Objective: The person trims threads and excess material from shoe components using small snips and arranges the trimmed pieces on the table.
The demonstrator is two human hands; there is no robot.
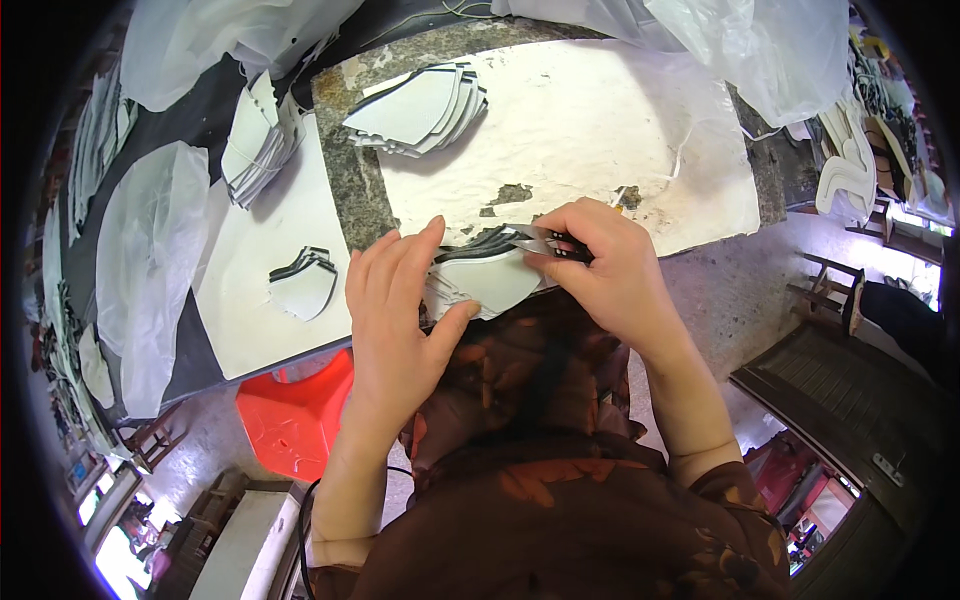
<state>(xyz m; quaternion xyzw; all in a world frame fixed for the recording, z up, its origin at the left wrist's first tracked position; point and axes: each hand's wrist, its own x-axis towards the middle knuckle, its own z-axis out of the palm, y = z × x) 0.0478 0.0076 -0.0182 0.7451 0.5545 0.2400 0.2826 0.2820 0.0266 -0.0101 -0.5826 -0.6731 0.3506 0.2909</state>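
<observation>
At the table's near edge lies a fanned stack of white curved pieces with dark edging (490,285), which look like shoe parts. My left hand (392,310) holds the stack's left end, thumb on the near face and fingers on the far side. Small black-handled snips (572,247) are gripped in my right hand (610,265). Their metal blades point left, over the dark upper edges of the pieces. Whether the blades touch an edge cannot be made out.
A second stack of white pieces (425,110) lies farther back on the paper-covered board (600,130). A tied bundle (258,145) and a few loose pieces (303,290) are to the left. Plastic bags (150,270) lie around; a red stool (295,420) stands below the table.
</observation>
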